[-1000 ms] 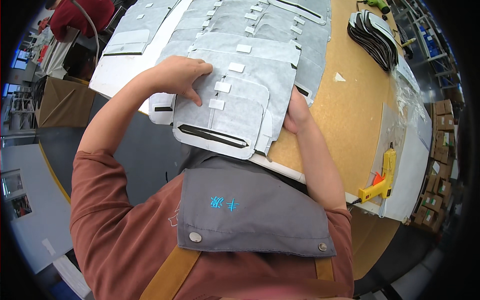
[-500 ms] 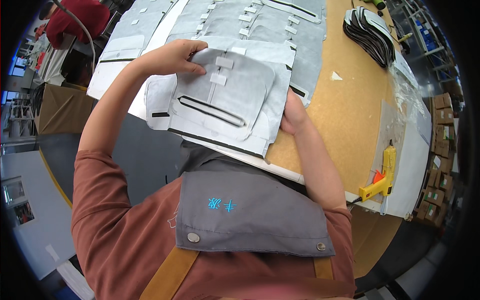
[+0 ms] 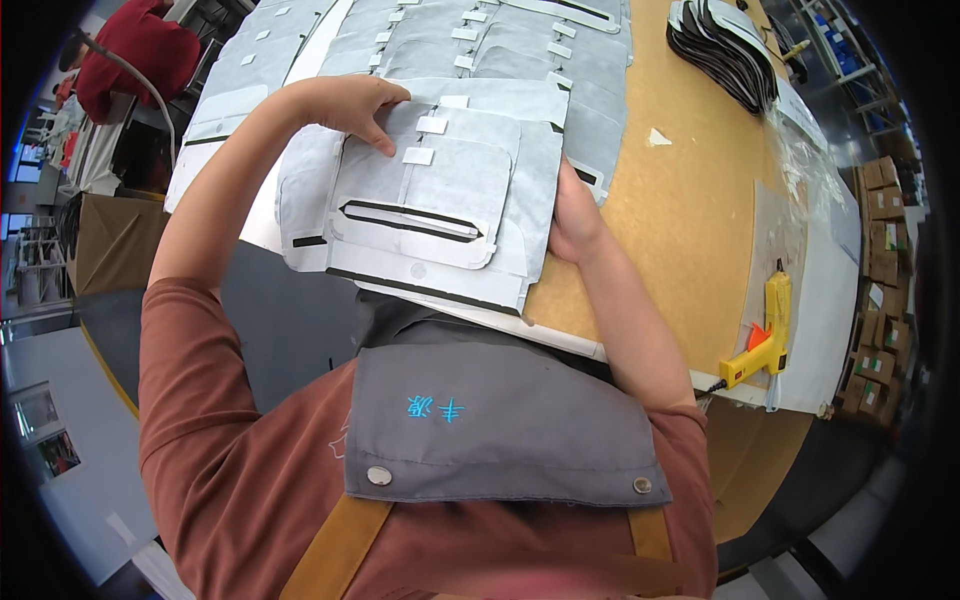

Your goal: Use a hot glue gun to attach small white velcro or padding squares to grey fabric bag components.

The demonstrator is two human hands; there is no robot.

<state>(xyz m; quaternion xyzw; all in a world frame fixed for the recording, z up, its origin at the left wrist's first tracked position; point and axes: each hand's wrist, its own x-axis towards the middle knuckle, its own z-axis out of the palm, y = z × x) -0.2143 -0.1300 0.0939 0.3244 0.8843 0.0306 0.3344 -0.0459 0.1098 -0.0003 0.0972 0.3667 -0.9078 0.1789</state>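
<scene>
I hold a stack of grey fabric panels (image 3: 440,215) with black-edged slot openings and small white tabs, at the near edge of the wooden table (image 3: 690,210). My left hand (image 3: 350,105) grips the stack's top left corner, fingers lying over the top panel. My right hand (image 3: 572,215) clasps the stack's right edge, its fingers hidden under the panels. The stack is lifted and tilted toward me.
More grey panels (image 3: 480,40) lie in overlapping rows across the far table. A pile of dark curved pieces (image 3: 725,55) sits at the far right. A yellow glue gun (image 3: 768,335) rests on a white sheet at the right edge. A person in red (image 3: 135,50) is at the far left.
The panel stack has been pulled up and toward me; my left hand shifted from the panel's middle to its top left corner. My right hand stays on the right edge.
</scene>
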